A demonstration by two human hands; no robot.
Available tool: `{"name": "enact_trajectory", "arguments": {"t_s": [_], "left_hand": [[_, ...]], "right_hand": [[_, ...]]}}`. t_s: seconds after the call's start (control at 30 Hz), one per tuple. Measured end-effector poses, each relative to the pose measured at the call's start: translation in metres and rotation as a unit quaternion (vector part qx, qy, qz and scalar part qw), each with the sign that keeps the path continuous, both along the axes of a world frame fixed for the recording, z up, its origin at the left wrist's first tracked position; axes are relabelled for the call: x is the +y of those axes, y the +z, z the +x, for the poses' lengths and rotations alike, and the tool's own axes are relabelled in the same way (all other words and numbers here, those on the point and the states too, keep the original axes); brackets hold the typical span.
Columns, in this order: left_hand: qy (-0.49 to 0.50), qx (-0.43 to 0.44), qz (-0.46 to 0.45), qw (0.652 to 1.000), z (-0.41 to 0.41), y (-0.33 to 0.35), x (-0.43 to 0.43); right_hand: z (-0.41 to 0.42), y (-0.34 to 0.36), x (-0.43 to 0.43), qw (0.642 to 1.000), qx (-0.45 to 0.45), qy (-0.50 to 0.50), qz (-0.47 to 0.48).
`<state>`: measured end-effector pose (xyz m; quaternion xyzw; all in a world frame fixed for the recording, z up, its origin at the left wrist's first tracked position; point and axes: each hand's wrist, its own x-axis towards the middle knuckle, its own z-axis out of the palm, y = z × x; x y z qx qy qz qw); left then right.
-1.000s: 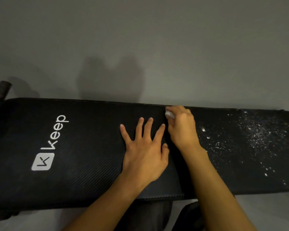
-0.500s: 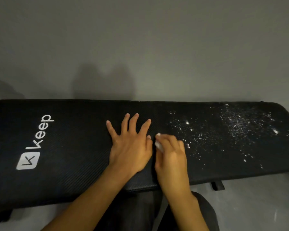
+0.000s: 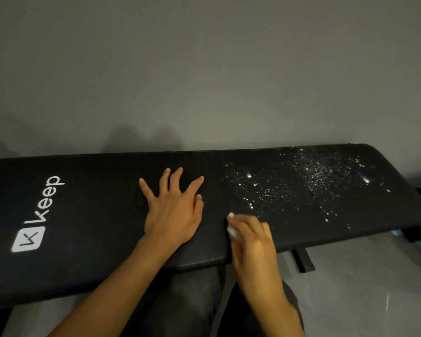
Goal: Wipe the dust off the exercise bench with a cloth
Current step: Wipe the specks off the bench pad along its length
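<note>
A long black exercise bench (image 3: 95, 215) with a white "Keep" logo (image 3: 38, 215) runs across the view. White dust (image 3: 309, 181) speckles its right part. My left hand (image 3: 173, 210) lies flat on the middle of the pad, fingers spread, holding nothing. My right hand (image 3: 253, 242) sits at the bench's near edge, just right of the left hand, closed on a small white cloth (image 3: 232, 231) that is mostly hidden under the fingers. The cloth touches the pad at the left border of the dusty area.
A plain grey wall (image 3: 204, 69) stands right behind the bench. A black frame foot (image 3: 303, 260) shows under the near edge on the grey floor (image 3: 362, 288). My dark-trousered knees (image 3: 195, 302) are below the bench.
My right hand with the cloth has slid from the bench's far edge toward me to the near edge. The left hand stayed flat. The view shifted right, showing more dust.
</note>
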<state>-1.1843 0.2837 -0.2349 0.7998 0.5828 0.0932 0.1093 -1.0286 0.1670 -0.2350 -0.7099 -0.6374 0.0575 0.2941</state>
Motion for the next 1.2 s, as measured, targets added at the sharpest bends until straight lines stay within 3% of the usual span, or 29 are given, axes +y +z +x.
{"name": "enact_trajectory", "arguments": {"t_s": [0.13, 0.27, 0.5, 0.67, 0.87, 1.07, 1.2], "left_hand": [[-0.014, 0.014, 0.026, 0.999, 0.01, 0.006, -0.008], [-0.024, 0.04, -0.018, 0.999, 0.029, 0.013, -0.016], [-0.03, 0.029, 0.003, 0.999, 0.032, 0.0, -0.024], [-0.04, 0.023, 0.012, 0.999, 0.032, -0.001, -0.022], [-0.043, 0.016, 0.013, 0.999, 0.031, -0.004, -0.019], [-0.045, 0.014, 0.011, 0.999, 0.029, -0.004, -0.019], [-0.052, 0.014, 0.009, 0.999, 0.027, -0.005, -0.019]], "right_hand": [[0.021, 0.002, -0.008, 1.0, 0.015, -0.012, 0.002], [0.029, 0.004, 0.036, 0.998, -0.001, -0.062, 0.005], [0.017, 0.003, -0.016, 1.0, -0.004, -0.003, -0.008], [0.022, -0.001, 0.038, 0.998, -0.004, -0.065, 0.0], [0.007, 0.005, 0.0, 1.0, 0.011, 0.021, -0.001], [0.019, 0.0, 0.055, 0.999, -0.016, -0.041, 0.006], [0.005, 0.002, 0.047, 1.0, -0.017, -0.001, 0.003]]}}
